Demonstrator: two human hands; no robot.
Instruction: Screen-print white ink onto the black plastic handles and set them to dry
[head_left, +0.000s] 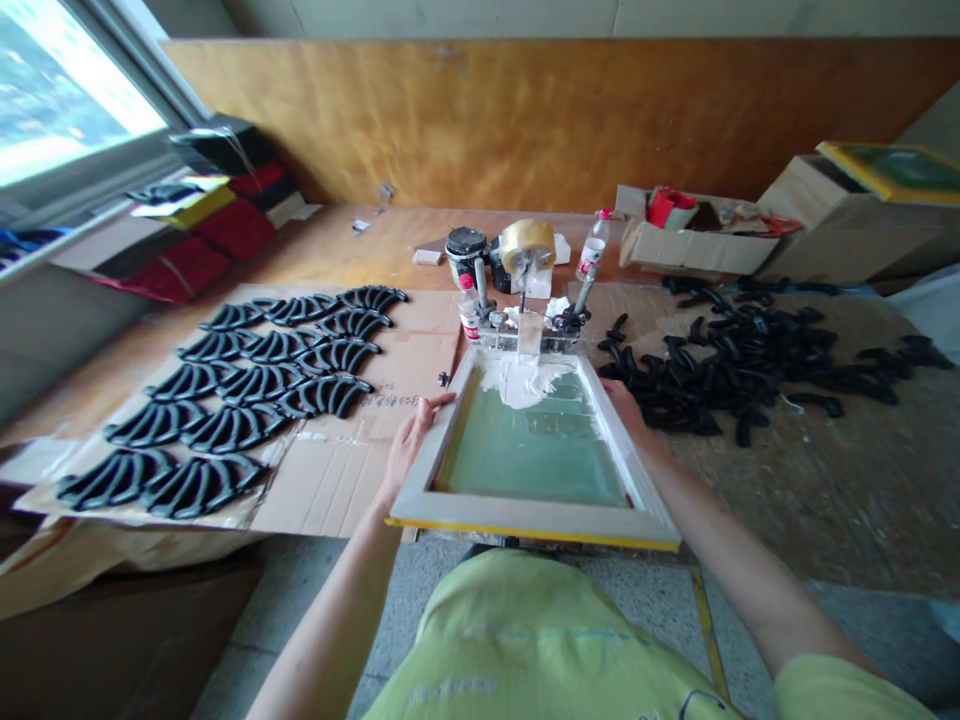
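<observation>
A screen printing frame (420, 505) with green mesh and pale wooden sides lies in front of me, clamped at its far end. White ink (525, 385) is spread over the far part of the mesh, where a squeegee blade (529, 338) stands. At the frame's left side is my left hand (409, 445), its fingers closed against the edge and partly hidden by it. My right hand (628, 408) grips the opposite side, most of its fingers out of sight. Whatever lies beneath the frame is hidden.
Left, black curved handles (232, 425) lie in fanned rows on cardboard (322, 500). A loose heap of black handles (720, 350) spreads on the right. Behind the clamp stand a tape roll (527, 245), a black tub (465, 245) and a bottle (592, 248). An open carton (690, 250) sits back right.
</observation>
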